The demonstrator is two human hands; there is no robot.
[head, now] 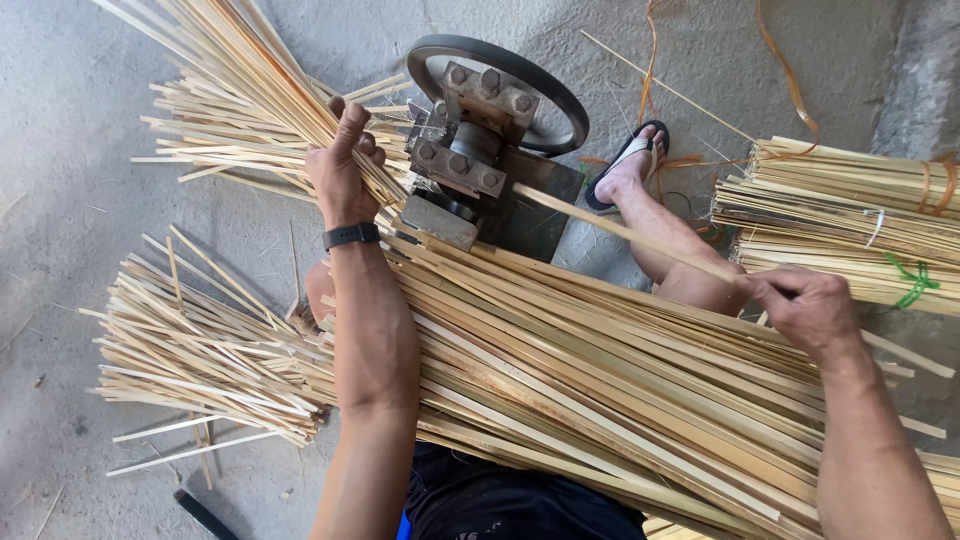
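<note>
While the right hand (808,308) is pinching the tail of a single bamboo strip (620,232) at about four o'clock of the splitting machine (478,165), the left hand (340,170) is closing around thin split strips (250,95) fanning out toward ten o'clock. If the feed is running crooked, the strip is likely jamming or splintering, and sharp edges are risking cuts to either palm. Fingers nearing the machine's bolted head are risking a pinch, and the pile of slats (600,400) across the lap is liable to slide onto the floor (60,200).

left grip (340,170) clenched, right grip (805,305) pinching (arms outstretched)
</note>
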